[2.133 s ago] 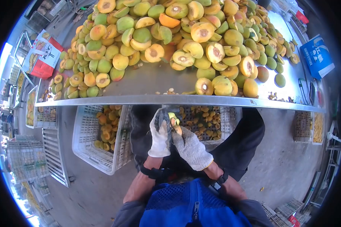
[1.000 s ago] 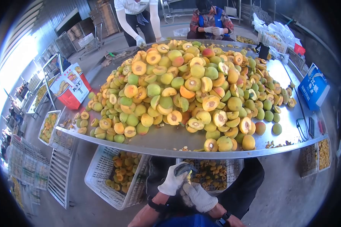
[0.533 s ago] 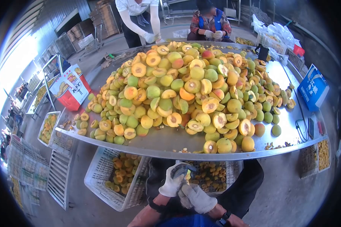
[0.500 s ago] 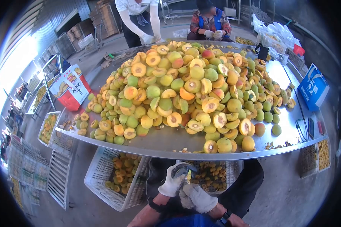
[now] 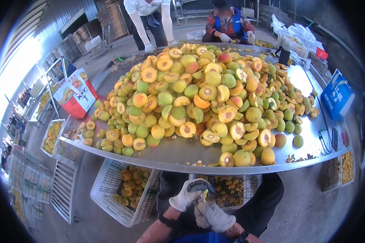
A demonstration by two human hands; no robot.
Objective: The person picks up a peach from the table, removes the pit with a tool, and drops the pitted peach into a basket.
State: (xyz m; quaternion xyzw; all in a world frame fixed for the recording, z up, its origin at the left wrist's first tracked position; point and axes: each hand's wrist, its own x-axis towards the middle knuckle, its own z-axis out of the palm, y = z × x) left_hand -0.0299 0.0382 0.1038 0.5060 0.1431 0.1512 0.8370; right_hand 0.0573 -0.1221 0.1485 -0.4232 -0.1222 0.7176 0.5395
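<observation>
My left hand, in a white glove, is closed around a dark curved object whose kind I cannot make out. Against it, my right hand, in a greyish worn glove, has its fingers curled together. A small bit of yellow shows between the two hands; what the right fingers hold is hidden. Both hands are low over my lap, in front of the metal table. On that table rises a big heap of halved and whole yellow-green fruit, apricot- or peach-like, some halves showing pits.
Below the table edge stand a white crate of fruit and another crate with fruit pieces. A red KFC bucket bag is at the left, a blue bag at the right. Two people in gloves work across the table.
My hands have shifted only slightly, staying together. Across the table, the seated person's hands have moved apart, and the standing person's hands have separated too.
</observation>
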